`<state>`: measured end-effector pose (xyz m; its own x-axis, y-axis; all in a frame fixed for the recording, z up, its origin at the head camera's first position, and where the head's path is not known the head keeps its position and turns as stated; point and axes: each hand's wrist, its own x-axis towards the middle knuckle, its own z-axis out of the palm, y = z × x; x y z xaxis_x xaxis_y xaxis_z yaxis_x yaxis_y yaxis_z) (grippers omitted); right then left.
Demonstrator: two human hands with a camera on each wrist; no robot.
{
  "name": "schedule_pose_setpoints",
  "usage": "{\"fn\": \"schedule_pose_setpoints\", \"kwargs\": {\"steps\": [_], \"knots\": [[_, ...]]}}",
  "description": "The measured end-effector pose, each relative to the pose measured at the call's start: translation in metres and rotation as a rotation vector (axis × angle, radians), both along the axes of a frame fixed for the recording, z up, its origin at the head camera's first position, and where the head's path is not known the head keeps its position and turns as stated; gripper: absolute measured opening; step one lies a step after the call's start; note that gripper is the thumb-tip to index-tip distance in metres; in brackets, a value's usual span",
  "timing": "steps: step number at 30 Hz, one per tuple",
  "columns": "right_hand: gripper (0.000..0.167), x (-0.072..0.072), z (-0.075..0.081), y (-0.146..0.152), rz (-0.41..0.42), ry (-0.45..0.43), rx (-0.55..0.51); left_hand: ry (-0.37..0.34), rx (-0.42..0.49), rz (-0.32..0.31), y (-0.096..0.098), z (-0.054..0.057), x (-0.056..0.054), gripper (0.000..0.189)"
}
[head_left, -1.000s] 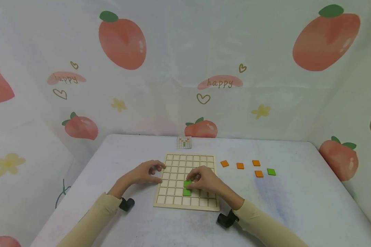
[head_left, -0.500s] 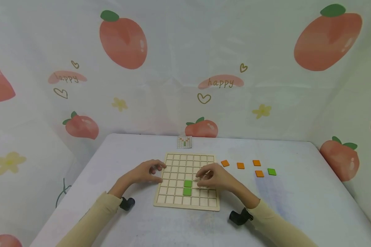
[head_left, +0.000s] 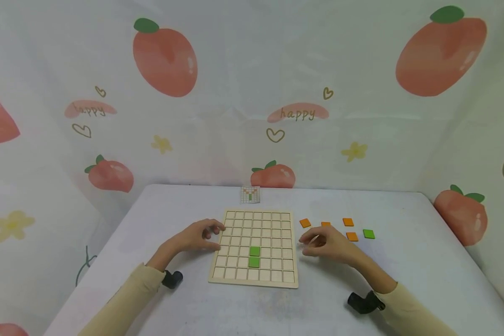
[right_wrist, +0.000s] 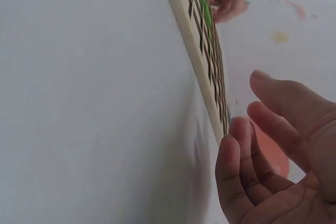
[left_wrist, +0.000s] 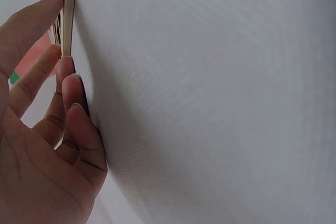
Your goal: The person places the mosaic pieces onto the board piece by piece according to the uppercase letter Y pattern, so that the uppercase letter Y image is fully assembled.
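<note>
A wooden grid board (head_left: pixel 252 283) lies on the table. One green square tile (head_left: pixel 255 251) sits in a cell of it, directly above another green tile (head_left: pixel 254 262). My left hand (head_left: pixel 194 235) rests at the board's left edge, where the thumb (left_wrist: pixel 44 11) and a fingertip touch the wooden rim. Just off the right edge hovers my right hand (head_left: pixel 331 243), loosely bent, with a gap between thumb and fingers and nothing held. Close by it lie orange tiles, one (head_left: pixel 305 223) near the board's edge and another (head_left: pixel 325 224) partly hidden behind the hand.
Further right are two more orange tiles (head_left: pixel 348 222) and a loose green tile (head_left: pixel 368 234). Behind the board lies a small card (head_left: pixel 250 194) printed with a coloured grid pattern. A fruit-printed cloth (head_left: pixel 218 140) hangs behind the table.
My right hand has withdrawn from the upper green tile and moved right, off the board toward the loose tiles. The green tile stays in its cell. My left hand has kept its place.
</note>
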<state>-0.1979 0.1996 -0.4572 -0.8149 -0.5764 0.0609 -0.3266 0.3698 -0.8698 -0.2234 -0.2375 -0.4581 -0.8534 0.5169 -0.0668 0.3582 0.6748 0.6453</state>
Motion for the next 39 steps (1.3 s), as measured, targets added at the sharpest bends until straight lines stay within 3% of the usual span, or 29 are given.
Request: {"fn": "schedule_pose_setpoints", "kwargs": {"steps": [14,23,31,39], "knots": [[0.029,0.015,0.009,0.075,-0.077,0.003,0.01,-0.003,0.001,-0.008,-0.002,-0.004,-0.001,0.052],[0.031,0.019,0.007,0.108,-0.117,0.031,0.018,-0.002,0.015,-0.025,-0.001,-0.004,0.001,0.052],[0.03,0.014,0.007,0.131,-0.153,0.094,0.054,0.0,0.001,-0.019,-0.001,-0.003,-0.001,0.052],[0.031,0.002,0.009,0.15,-0.225,0.065,0.087,0.002,-0.015,-0.005,0.0,0.0,-0.002,0.051]]}}
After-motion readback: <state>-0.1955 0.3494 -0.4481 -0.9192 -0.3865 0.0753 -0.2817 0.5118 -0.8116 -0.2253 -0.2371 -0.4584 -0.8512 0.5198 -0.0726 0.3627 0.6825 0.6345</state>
